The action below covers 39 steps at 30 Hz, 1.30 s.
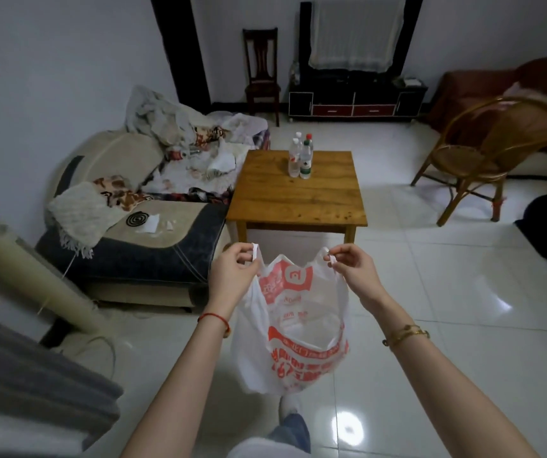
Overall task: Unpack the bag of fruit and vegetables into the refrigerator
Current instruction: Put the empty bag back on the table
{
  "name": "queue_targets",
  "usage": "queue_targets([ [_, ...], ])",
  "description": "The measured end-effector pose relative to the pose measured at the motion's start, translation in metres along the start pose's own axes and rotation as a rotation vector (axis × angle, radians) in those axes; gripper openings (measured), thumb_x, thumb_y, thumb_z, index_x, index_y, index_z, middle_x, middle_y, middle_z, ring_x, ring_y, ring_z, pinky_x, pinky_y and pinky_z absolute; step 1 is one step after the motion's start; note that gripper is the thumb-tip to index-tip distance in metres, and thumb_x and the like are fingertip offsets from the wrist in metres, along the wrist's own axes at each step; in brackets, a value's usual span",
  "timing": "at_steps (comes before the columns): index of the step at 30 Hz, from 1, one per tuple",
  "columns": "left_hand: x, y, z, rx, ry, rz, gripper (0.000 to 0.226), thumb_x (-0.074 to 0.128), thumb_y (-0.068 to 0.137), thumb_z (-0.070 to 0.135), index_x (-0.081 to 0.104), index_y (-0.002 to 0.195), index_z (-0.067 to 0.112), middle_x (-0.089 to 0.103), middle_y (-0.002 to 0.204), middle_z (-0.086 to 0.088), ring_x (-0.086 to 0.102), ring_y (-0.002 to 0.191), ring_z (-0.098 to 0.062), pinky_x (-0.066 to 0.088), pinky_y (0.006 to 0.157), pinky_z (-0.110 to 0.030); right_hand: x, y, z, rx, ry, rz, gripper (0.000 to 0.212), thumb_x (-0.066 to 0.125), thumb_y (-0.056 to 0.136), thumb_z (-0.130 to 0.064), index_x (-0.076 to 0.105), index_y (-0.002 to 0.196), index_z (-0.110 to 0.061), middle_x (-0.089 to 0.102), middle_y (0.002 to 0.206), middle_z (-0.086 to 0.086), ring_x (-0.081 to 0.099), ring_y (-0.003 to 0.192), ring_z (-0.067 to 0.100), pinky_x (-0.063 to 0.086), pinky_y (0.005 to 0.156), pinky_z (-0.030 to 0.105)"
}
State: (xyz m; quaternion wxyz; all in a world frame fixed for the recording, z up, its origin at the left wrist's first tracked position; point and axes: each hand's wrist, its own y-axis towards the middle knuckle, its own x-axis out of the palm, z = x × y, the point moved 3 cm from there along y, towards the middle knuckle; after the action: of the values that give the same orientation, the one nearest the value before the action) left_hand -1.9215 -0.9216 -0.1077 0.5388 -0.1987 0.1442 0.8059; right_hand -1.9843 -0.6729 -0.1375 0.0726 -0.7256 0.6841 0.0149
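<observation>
Head view: both hands hold a thin white plastic bag (290, 338) with red print up in the air over the glossy tiled floor (430, 309). Left hand (232, 276) pinches one handle loop, right hand (353, 271) pinches the other, pulling the mouth open. Its contents cannot be made out. Beyond it, three clear plastic bottles (300, 158) stand on a square wooden table (298, 196).

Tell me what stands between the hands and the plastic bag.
Nothing does: the left hand and the right hand each already pinch a handle of the plastic bag, holding it open above the floor. No refrigerator is in view.
</observation>
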Motion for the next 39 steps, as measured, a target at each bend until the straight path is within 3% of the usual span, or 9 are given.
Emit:
queue_targets([
  [3, 0.020, 0.075, 0.013, 0.007, -0.006, -0.050, 0.028, 0.074, 0.086, 0.020, 0.067, 0.113, 0.022, 0.073, 0.092, 0.006, 0.072, 0.079, -0.011, 0.061, 0.078, -0.035, -0.003, 0.068, -0.012, -0.006, 0.006, 0.028, 0.022, 0.060, 0.087, 0.009, 0.063, 0.093, -0.013, 0.068, 0.104, 0.019, 0.065, 0.095, 0.022, 0.052, 0.077, 0.023],
  [8, 0.043, 0.193, 0.041, 0.058, -0.001, -0.101, 0.032, 0.076, 0.083, 0.020, 0.067, 0.113, 0.024, 0.073, 0.097, 0.008, 0.072, 0.078, -0.008, 0.061, 0.079, -0.037, -0.009, 0.175, -0.036, -0.035, 0.002, 0.090, 0.023, 0.061, 0.086, 0.009, 0.063, 0.090, -0.014, 0.067, 0.100, 0.016, 0.062, 0.092, 0.019, 0.050, 0.076, 0.022],
  [15, 0.076, 0.328, 0.062, 0.119, -0.019, -0.180, 0.041, 0.070, 0.085, 0.005, 0.063, 0.121, 0.021, 0.074, 0.098, 0.001, 0.071, 0.088, -0.014, 0.055, 0.073, -0.021, -0.007, 0.307, -0.064, -0.080, -0.013, 0.115, 0.030, 0.055, 0.083, 0.012, 0.063, 0.093, -0.016, 0.067, 0.100, 0.000, 0.061, 0.102, 0.016, 0.051, 0.087, 0.025],
  [22, 0.114, 0.455, 0.069, 0.131, -0.062, -0.165, 0.041, 0.061, 0.091, -0.001, 0.065, 0.123, 0.024, 0.072, 0.107, -0.002, 0.068, 0.099, -0.014, 0.056, 0.085, -0.027, -0.002, 0.445, -0.076, -0.092, -0.028, 0.094, 0.028, 0.058, 0.088, 0.007, 0.063, 0.095, -0.020, 0.066, 0.104, -0.001, 0.062, 0.099, 0.011, 0.052, 0.071, 0.013],
  [27, 0.147, 0.541, 0.073, 0.064, -0.092, -0.163, 0.040, 0.060, 0.093, 0.003, 0.063, 0.124, 0.027, 0.070, 0.112, -0.003, 0.067, 0.104, -0.016, 0.057, 0.089, -0.032, -0.002, 0.541, -0.070, -0.048, -0.036, 0.079, 0.030, 0.059, 0.088, 0.007, 0.064, 0.093, -0.022, 0.066, 0.108, 0.001, 0.061, 0.108, 0.019, 0.052, 0.093, 0.034],
  [33, 0.190, 0.611, 0.071, -0.057, -0.116, -0.210, 0.047, 0.057, 0.095, -0.001, 0.053, 0.138, 0.016, 0.063, 0.127, -0.010, 0.063, 0.114, -0.023, 0.055, 0.091, -0.029, -0.002, 0.625, -0.052, 0.075, -0.059, 0.048, 0.029, 0.058, 0.089, 0.005, 0.068, 0.101, -0.019, 0.066, 0.112, 0.004, 0.060, 0.112, 0.024, 0.052, 0.096, 0.040],
  [39, 0.219, 0.639, 0.055, -0.153, -0.113, -0.341, 0.061, 0.054, 0.098, 0.003, 0.030, 0.152, 0.020, 0.047, 0.143, -0.006, 0.044, 0.134, -0.020, 0.043, 0.103, -0.030, 0.003, 0.673, -0.035, 0.181, -0.090, 0.009, 0.029, 0.056, 0.091, 0.003, 0.068, 0.110, -0.016, 0.064, 0.124, 0.008, 0.056, 0.118, 0.025, 0.050, 0.098, 0.038],
])
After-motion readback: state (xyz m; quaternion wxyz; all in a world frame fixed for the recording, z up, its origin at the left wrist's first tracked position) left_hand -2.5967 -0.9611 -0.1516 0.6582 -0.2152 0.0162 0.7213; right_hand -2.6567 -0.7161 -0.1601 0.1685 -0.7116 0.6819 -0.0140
